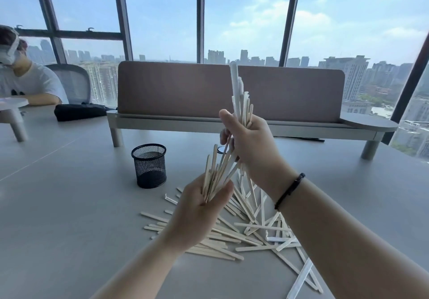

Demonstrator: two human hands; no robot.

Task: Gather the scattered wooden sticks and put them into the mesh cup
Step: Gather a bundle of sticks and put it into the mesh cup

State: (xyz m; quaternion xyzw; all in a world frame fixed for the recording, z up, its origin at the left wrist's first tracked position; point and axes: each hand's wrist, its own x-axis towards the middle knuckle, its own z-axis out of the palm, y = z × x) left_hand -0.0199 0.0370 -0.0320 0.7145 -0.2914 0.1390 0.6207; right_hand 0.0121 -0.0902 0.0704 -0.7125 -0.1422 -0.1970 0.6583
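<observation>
Black mesh cup (149, 165) seemingly empty (interior dim), both hands' fingers (224, 133) clasped round raised wooden sticks (236, 99).

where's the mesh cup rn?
In the head view, the black wire-mesh cup stands upright on the grey table, left of centre. It is beyond and left of the left hand and clear of the scattered pale wooden sticks.

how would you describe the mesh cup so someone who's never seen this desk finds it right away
Start at the long brown divider panel across the grey table. In front of its left leg stands the mesh cup, upright, left of both hands. It is the only black, see-through wire container; the pale wooden sticks lie flat beside it.
</observation>
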